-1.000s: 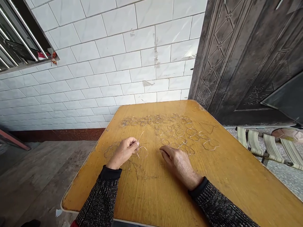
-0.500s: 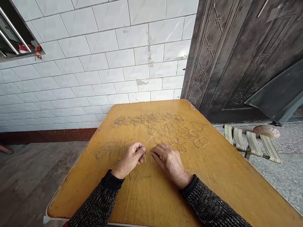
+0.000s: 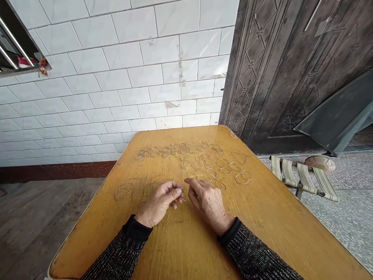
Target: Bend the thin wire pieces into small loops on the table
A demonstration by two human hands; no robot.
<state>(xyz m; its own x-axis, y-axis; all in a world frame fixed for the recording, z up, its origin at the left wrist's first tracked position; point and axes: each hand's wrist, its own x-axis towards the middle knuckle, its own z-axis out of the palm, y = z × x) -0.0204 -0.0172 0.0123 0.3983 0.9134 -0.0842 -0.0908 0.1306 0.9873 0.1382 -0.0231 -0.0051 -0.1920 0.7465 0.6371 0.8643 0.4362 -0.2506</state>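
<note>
Two hands (image 3: pixel 159 203) — left pinching wire (image 3: pixel 183 199).

Soft, even light, its source out of view, brightens the white tiled wall (image 3: pixel 131 70) beyond the far edge of the table (image 3: pixel 272 210), with faint streaks of glare on a few tiles; the dark door (image 3: pixel 279 77) past the far right corner stays murky, and the floor (image 3: pixel 58 217) off the left edge is dimmer than off the right. Shadows around the left hand (image 3: pixel 160 200) and right hand (image 3: pixel 208 202) are weak and soft-edged; wide-lens distortion stretches the near left corner; wire loops (image 3: pixel 182 147) toward the far edge blur into indistinct lines.
</note>
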